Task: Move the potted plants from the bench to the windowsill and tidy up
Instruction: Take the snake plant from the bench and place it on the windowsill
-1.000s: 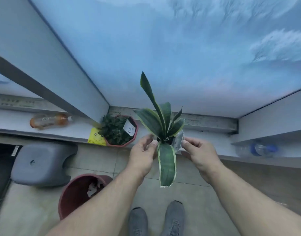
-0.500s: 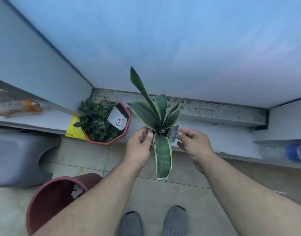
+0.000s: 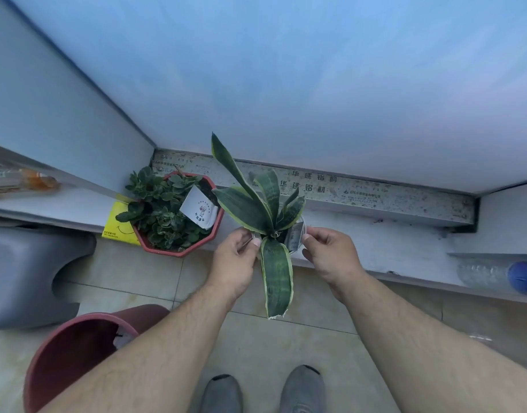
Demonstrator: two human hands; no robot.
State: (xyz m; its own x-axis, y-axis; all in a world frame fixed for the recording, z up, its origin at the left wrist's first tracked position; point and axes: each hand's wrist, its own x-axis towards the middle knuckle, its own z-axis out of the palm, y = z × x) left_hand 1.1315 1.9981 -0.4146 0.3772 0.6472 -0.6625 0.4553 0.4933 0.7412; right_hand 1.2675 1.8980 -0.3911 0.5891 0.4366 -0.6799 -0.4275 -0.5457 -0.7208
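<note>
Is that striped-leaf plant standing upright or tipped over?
Upright: the striped-leaf plant fans upward, its pot held level between left hand and right hand.

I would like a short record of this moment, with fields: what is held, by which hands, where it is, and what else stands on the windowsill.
held item: snake plant in a small clear pot
hands: left hand and right hand, one on each side of the pot
grip: fingers on the pot rim, both closed on it
position: at the front edge of the windowsill; contact with the sill cannot be told
already on sill: succulent in a red octagonal pot, to the left
also on sill: yellow card, blue-capped bottle, orange bottle
floor: red bucket, grey stool
</note>
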